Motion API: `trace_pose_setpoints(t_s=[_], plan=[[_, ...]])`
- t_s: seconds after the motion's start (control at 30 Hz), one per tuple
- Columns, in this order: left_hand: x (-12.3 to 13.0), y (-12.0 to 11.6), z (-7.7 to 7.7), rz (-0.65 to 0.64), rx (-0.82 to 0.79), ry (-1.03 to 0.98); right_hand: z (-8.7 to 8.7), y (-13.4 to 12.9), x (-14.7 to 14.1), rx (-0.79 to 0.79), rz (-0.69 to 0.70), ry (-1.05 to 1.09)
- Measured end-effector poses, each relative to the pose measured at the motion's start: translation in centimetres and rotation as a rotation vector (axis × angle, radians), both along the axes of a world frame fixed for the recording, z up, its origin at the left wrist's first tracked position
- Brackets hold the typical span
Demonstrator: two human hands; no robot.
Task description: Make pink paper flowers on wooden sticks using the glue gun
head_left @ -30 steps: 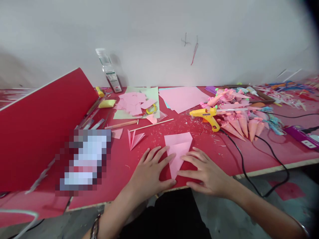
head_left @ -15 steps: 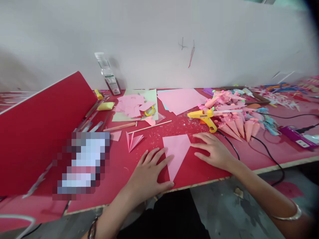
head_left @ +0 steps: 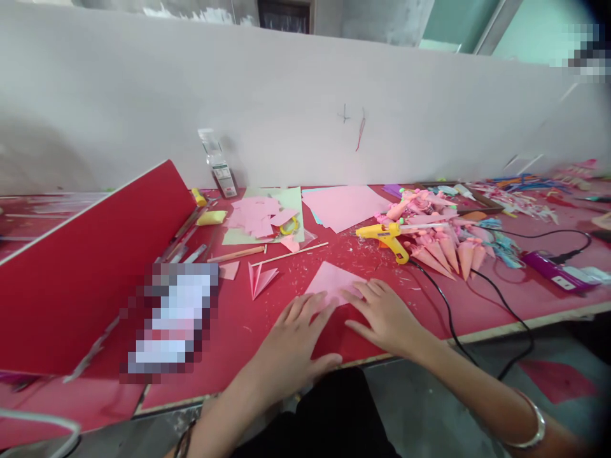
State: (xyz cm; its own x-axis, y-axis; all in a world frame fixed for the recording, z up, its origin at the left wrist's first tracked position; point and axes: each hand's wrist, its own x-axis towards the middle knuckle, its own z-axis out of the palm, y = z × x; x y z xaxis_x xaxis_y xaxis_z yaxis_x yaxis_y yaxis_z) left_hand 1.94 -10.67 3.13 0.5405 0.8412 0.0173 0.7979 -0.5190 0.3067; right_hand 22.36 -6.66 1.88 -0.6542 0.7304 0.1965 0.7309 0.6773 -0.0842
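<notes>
A pink paper sheet (head_left: 331,278) lies on the red table in front of me, one corner pointing away. My left hand (head_left: 298,334) rests over its near left side, fingers spread, fingertips on the paper. From the right, my right hand (head_left: 384,315) touches the near right part of the sheet, its fingers apart. The sheet's near edge is partly hidden by the fingers. Left of it stands a folded pink paper piece (head_left: 261,280) with pointed pleats.
A yellow glue gun (head_left: 389,236) lies beside a pile of pink paper cones (head_left: 443,245). Its black cord hangs over the front edge. Pink sheets (head_left: 346,205), a bottle (head_left: 222,175), a thin stick (head_left: 291,253) and a red board (head_left: 95,273) are further around.
The pink paper has been turned, its narrow tip no longer pointing toward me. My right hand has moved left onto it. The view has tilted up, showing more beyond the white partition.
</notes>
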Motion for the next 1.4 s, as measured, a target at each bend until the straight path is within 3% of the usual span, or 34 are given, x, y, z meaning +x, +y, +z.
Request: trace_pose_setpoints(t_s=[0.2,0.33,0.43,0.57,0.63,0.83,0.93,1.03,1.17,1.4], plan=[[0.7,-0.3,-1.2,0.021,0.07,0.065,1.3,-1.1,-0.6,-0.213,0.081,0.177],[-0.4,-0.1,-1.1,-0.049,0.062,0.076,0.6,-0.4,0.9,-0.223,0.182,0.053],[-0.3,-0.4,-1.0,-0.048,0.068,0.046,-0.6,-1.5,0.7,-0.146,0.195,-0.033],[0.7,-1.0,-1.6,-0.044,0.089,0.024,-1.8,-4.1,-1.1,0.043,0.088,-0.079],[1.0,-1.2,-1.9,-0.038,0.11,0.029,-1.8,-4.6,-1.6,0.041,0.09,-0.068],[0.0,-1.0,-1.1,-0.044,0.102,0.058,-0.5,-2.4,0.1,-0.084,0.24,-0.083],[-0.3,-1.1,-0.4,-0.074,0.103,0.068,-0.7,-2.3,0.4,-0.035,0.238,-0.111],[-0.2,-1.4,-0.1,-0.016,0.098,0.087,-0.8,-3.3,-0.4,0.008,0.22,-0.103],[-0.8,-1.5,-0.3,-0.032,0.09,0.101,-0.2,-3.8,-1.1,-0.077,0.19,-0.007],[-3.5,-1.1,-1.5,-0.113,0.121,0.04,0.0,-1.7,-0.5,-0.204,0.203,0.116]])
